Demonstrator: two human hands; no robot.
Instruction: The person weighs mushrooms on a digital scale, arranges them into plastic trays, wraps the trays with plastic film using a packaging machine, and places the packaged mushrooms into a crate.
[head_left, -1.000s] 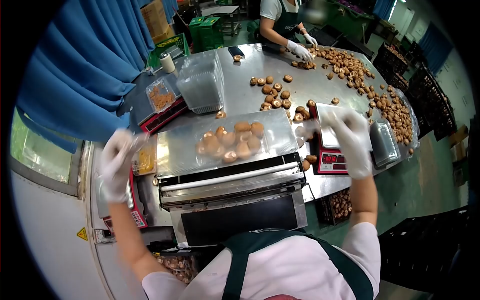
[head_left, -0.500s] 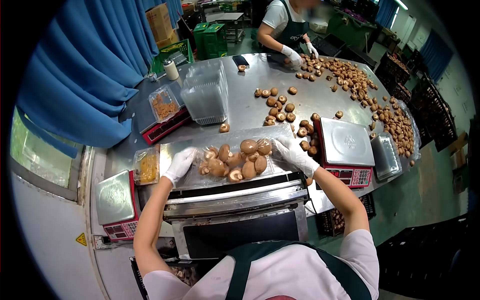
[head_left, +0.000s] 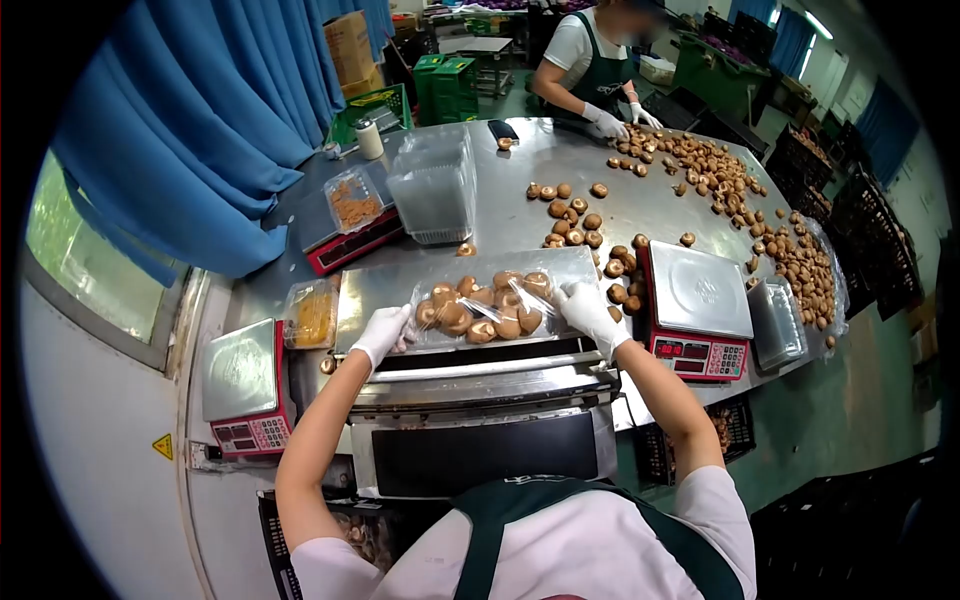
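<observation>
A clear tray of brown shiitake mushrooms [head_left: 483, 306] lies in front of me on the metal top of a wrapping machine [head_left: 365, 292]. Shiny plastic film [head_left: 515, 292] stretches over the mushrooms. My left hand [head_left: 386, 331], in a white glove, is closed at the left end of the pack with its fingers on the film. At the right end, my gloved right hand [head_left: 590, 310] is closed on the film too. The fingertips are partly hidden, and the film's edges are hard to make out.
Red-sided scales stand at right [head_left: 700, 300], left [head_left: 245, 385] and farther back [head_left: 350, 240]. Stacked clear trays [head_left: 435, 188] sit behind the machine. Loose mushrooms [head_left: 710, 165] cover much of the far right table, where a co-worker in white gloves [head_left: 605, 122] handles some.
My left hand has moved inward against the pack's left end, and its fingers have closed more. The film now shows bright creases across the mushrooms. My view has shifted slightly.
</observation>
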